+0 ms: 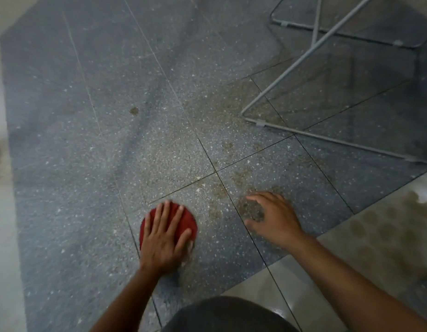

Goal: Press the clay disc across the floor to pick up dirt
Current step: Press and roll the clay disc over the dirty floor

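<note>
A flat red clay disc (187, 220) lies on the grey speckled floor tiles (87, 164). My left hand (163, 238) rests flat on top of it, fingers spread, covering most of the disc. To the right, my right hand (273, 218) is just above or on the floor with curled, parted fingers and holds nothing. Brown dirt (252, 209) lies under and around the right hand, and more dusty dirt (219, 130) spreads from the tile joint toward the upper right.
A grey metal tube frame (310, 53) stands on the floor at the upper right. Lighter beige tiles (375, 231) with brown smudges fill the lower right. My dark-clothed knee (231, 315) is at the bottom edge. A pale strip runs along the left.
</note>
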A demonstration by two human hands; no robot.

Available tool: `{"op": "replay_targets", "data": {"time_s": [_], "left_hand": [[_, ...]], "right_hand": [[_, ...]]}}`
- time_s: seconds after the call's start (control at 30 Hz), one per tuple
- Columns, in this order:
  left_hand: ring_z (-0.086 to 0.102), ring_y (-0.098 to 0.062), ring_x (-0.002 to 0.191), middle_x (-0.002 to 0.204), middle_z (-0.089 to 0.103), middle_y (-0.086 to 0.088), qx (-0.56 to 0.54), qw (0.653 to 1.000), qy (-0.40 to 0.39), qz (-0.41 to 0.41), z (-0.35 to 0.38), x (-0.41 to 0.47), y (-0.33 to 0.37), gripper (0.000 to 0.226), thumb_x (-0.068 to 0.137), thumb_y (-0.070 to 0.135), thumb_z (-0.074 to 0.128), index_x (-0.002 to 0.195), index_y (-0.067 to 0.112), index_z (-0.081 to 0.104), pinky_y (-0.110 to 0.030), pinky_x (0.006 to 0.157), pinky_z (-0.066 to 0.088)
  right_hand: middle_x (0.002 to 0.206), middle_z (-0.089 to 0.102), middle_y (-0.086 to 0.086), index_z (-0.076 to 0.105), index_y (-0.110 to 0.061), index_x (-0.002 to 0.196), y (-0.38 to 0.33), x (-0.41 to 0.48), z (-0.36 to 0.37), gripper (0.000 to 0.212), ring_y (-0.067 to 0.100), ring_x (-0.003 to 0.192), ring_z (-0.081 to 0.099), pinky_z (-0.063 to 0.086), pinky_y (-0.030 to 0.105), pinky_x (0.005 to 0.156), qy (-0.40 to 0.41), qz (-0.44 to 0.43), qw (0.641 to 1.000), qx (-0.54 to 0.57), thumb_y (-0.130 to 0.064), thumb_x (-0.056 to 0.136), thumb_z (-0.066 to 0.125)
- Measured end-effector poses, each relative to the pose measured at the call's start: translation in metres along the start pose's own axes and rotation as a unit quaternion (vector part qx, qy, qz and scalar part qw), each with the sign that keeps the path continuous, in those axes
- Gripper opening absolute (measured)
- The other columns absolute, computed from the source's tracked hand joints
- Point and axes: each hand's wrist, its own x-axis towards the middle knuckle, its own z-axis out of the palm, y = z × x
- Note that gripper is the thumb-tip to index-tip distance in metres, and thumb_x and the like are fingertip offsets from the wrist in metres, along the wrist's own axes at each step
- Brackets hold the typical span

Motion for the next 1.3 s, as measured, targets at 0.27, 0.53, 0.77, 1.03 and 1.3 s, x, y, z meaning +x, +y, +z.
{"op": "replay_targets", "data": {"time_s": [0.27, 0.53, 0.77, 1.03, 1.3], "left_hand": [[-0.018, -0.034, 0.165, 0.179, -0.018, -0.010, 0.018, 1.000, -0.011, -0.022, -0.011, 0.089, 0.091, 0.085, 0.104, 0.080, 0.017, 0.172, 0.034, -0.005, -0.063, 0.130, -0.011], [0.003, -0.026, 0.168, 0.181, 0.004, -0.003, 0.049, 0.984, -0.062, 0.162, -0.009, 0.024, 0.016, 0.080, 0.105, 0.077, 0.034, 0.172, 0.036, 0.016, -0.066, 0.128, 0.020], [-0.015, -0.036, 0.165, 0.180, -0.011, -0.011, -0.015, 0.996, -0.021, -0.091, -0.023, 0.163, 0.085, 0.085, 0.105, 0.077, 0.013, 0.172, 0.028, 0.000, -0.068, 0.130, -0.004], [-0.002, -0.033, 0.167, 0.182, -0.001, -0.005, 0.062, 0.967, -0.036, 0.245, 0.010, 0.088, 0.106, 0.079, 0.107, 0.075, 0.031, 0.172, 0.035, 0.011, -0.070, 0.129, 0.011], [0.000, -0.029, 0.168, 0.181, 0.004, -0.006, 0.067, 0.972, -0.047, 0.222, -0.025, 0.131, 0.038, 0.074, 0.109, 0.069, 0.029, 0.172, 0.034, 0.016, -0.061, 0.133, 0.010]], "right_hand": [[0.151, 0.047, -0.009, 0.047, -0.035, 0.147, -0.003, 0.017, -0.007, 0.076, 0.020, 0.136, 0.041, 0.036, 0.036, 0.113, 0.014, 0.005, 1.000, 0.001, -0.054, 0.080, 0.077], [0.151, 0.047, -0.008, 0.046, -0.036, 0.147, -0.005, 0.037, -0.036, 0.076, 0.022, 0.135, 0.042, 0.039, 0.039, 0.111, 0.018, 0.027, 0.999, 0.007, -0.053, 0.081, 0.077], [0.155, 0.044, -0.007, 0.044, -0.036, 0.149, 0.017, 0.034, -0.033, 0.079, 0.023, 0.140, 0.038, 0.037, 0.042, 0.115, 0.023, 0.075, 0.997, 0.023, -0.059, 0.080, 0.076], [0.154, 0.046, -0.007, 0.046, -0.036, 0.147, 0.039, 0.034, -0.037, 0.088, 0.024, 0.140, 0.039, 0.040, 0.044, 0.111, 0.045, 0.128, 0.989, 0.053, -0.069, 0.072, 0.077], [0.157, 0.041, -0.004, 0.041, -0.032, 0.152, 0.054, 0.015, -0.042, 0.101, 0.026, 0.143, 0.035, 0.037, 0.046, 0.115, 0.023, 0.176, 0.981, 0.084, -0.080, 0.068, 0.071]]}}
